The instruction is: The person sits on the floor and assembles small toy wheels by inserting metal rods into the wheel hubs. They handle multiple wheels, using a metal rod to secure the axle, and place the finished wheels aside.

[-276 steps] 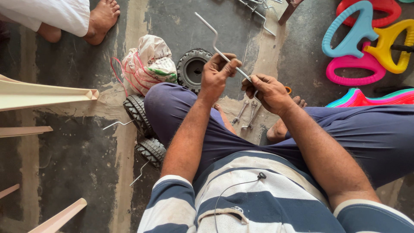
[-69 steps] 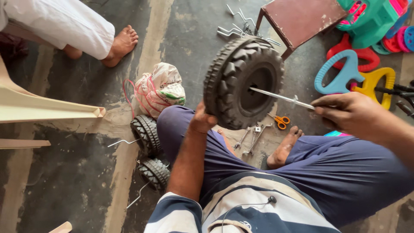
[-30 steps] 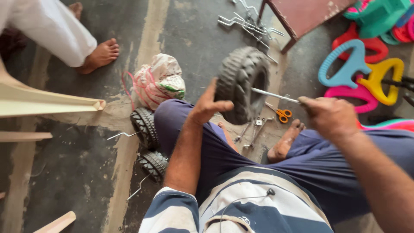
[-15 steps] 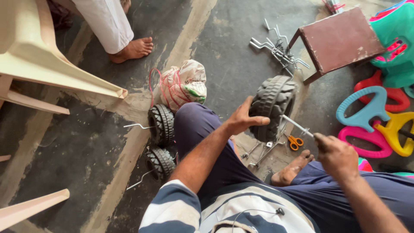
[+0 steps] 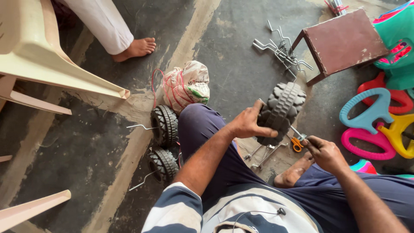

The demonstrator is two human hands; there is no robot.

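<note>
While my left hand (image 5: 249, 125) grips the black wheel (image 5: 280, 113) above my knee and my right hand (image 5: 325, 152) pinches the metal rod (image 5: 296, 132) at its hub, a tilted wheel could slip off.

head cam | worn, looks steeply down | close over lap | floor (image 5: 86, 151) beyond

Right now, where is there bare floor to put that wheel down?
Open dark floor lies between the tied sack and the pile of bent metal rods, above the black wheel held by the left hand. Under the right hand it is crowded: orange scissors, loose rods, a foot.
</note>
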